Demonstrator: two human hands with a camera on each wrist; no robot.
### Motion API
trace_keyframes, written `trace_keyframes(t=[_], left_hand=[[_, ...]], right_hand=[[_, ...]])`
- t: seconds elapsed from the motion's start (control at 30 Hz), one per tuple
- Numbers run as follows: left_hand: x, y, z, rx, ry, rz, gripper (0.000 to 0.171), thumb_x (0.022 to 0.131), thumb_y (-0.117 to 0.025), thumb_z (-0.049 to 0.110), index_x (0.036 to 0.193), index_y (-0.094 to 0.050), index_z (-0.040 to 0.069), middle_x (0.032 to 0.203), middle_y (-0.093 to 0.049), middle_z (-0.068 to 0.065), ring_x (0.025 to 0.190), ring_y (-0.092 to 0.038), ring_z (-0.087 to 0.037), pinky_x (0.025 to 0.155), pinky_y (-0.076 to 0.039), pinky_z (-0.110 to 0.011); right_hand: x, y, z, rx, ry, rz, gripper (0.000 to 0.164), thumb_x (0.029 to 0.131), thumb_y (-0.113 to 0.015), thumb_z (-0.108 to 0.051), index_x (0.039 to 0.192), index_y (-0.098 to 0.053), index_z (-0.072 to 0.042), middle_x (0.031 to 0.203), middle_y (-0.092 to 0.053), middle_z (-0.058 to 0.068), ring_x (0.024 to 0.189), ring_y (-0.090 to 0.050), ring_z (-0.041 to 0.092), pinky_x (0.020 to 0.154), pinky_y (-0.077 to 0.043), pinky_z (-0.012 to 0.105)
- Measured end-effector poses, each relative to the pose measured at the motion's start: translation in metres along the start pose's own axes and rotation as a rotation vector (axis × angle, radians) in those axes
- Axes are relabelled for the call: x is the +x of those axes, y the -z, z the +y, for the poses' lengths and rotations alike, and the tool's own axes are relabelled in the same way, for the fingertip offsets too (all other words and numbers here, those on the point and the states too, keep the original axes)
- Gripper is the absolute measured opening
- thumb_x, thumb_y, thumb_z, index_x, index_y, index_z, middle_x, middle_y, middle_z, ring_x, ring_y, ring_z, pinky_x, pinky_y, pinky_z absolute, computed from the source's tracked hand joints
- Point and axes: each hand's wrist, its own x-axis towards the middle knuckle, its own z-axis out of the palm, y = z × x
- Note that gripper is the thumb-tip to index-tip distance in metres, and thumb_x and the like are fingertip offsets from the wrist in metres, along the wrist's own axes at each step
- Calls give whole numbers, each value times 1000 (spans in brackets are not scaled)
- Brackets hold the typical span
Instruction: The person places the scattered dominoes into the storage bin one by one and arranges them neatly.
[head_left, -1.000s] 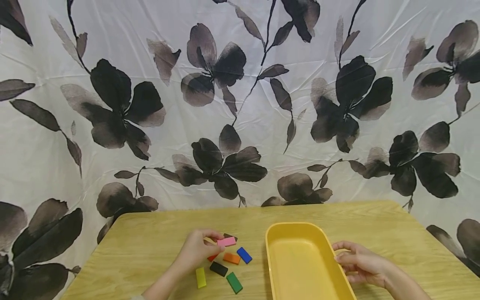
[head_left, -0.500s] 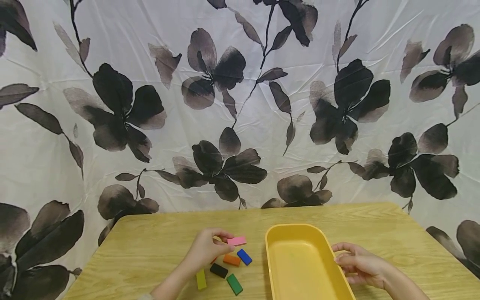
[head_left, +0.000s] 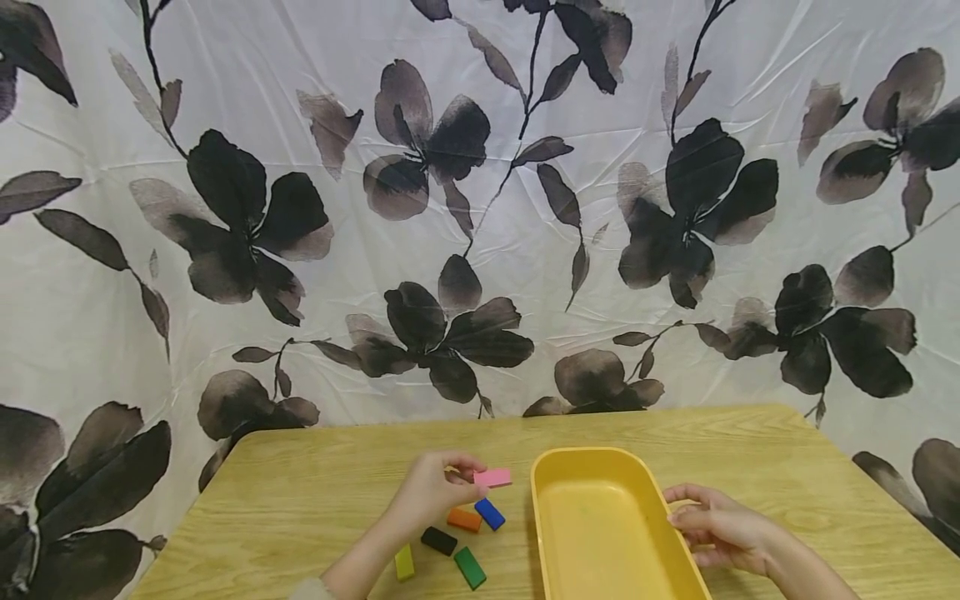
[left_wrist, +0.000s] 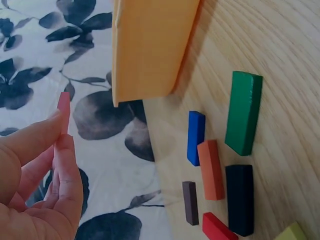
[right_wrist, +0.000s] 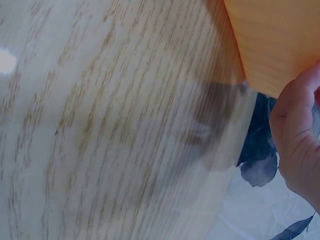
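My left hand (head_left: 435,496) pinches a pink block (head_left: 493,477) between thumb and fingers, raised over the table left of the yellow tray (head_left: 600,533). In the left wrist view the pink block (left_wrist: 64,111) shows edge-on at the fingertips. Below that hand lie a blue block (head_left: 490,513), an orange block (head_left: 464,521), a black block (head_left: 438,541), a green block (head_left: 470,568) and a yellow block (head_left: 404,563). The left wrist view also shows a red block (left_wrist: 218,227) and a dark brown block (left_wrist: 190,202). My right hand (head_left: 727,532) holds the tray's right side at its rim.
The wooden table (head_left: 330,467) carries the blocks and the tray, whose inside shows nothing in it. Behind the table's far edge hangs a white cloth (head_left: 570,367) with dark flowers.
My left hand has carried the pink block rightward, from over the other blocks toward the tray. The right hand and the tray have stayed in place.
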Motion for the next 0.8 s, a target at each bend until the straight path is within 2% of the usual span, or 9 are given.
trace_keyframes(t=[0.27,0.8], left_hand=[[6,-6,8,42,-18,-32,21,74,-77,11,93,-71,5,89,-60,-4,71,-58,-15,60,-51,-27],[24,-29,19,36,-96,-50,19,71,-78,5,88,-70,1,80,-58,-3,60,-55,-12,54,-48,-24]], right_hand=[[0,0,-1,-3,6,-7,24,94,-49,-10,118,-44,-7,90,-63,3,74,-61,9,68,-54,29],[-1,0,0,-3,4,-4,24,94,-49,-9,118,-44,-7,89,-63,3,74,-60,10,68,-54,30]])
